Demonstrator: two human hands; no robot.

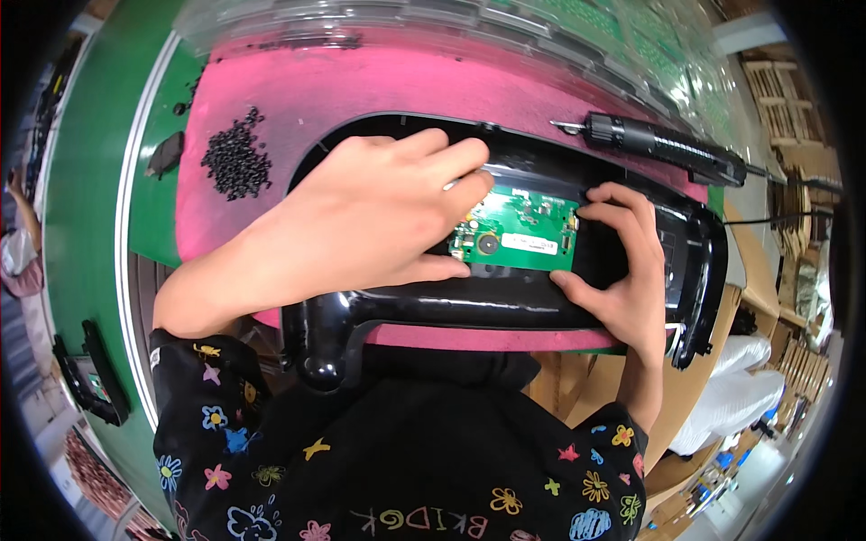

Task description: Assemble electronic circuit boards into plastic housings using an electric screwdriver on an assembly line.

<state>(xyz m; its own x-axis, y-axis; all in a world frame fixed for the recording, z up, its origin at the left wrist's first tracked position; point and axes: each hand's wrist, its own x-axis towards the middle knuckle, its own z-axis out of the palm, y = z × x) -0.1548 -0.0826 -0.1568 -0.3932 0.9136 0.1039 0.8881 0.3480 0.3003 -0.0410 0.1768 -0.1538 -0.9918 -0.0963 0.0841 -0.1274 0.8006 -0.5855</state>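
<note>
Small green circuit board point(521, 230) lies betw. both hands, long side left-right; left hand point(361, 216) flat on it, right hand point(622, 270) pinches its edge.

Black short-sleeved top point(406, 451), colourful doodle flowers and stars, lettering at hem; forearms bare, no gloves.

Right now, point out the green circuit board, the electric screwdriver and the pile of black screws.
green circuit board point(528, 236): head view, centre of board.
electric screwdriver point(663, 147): head view, middle of black barrel.
pile of black screws point(236, 160): head view, middle of heap.
</note>
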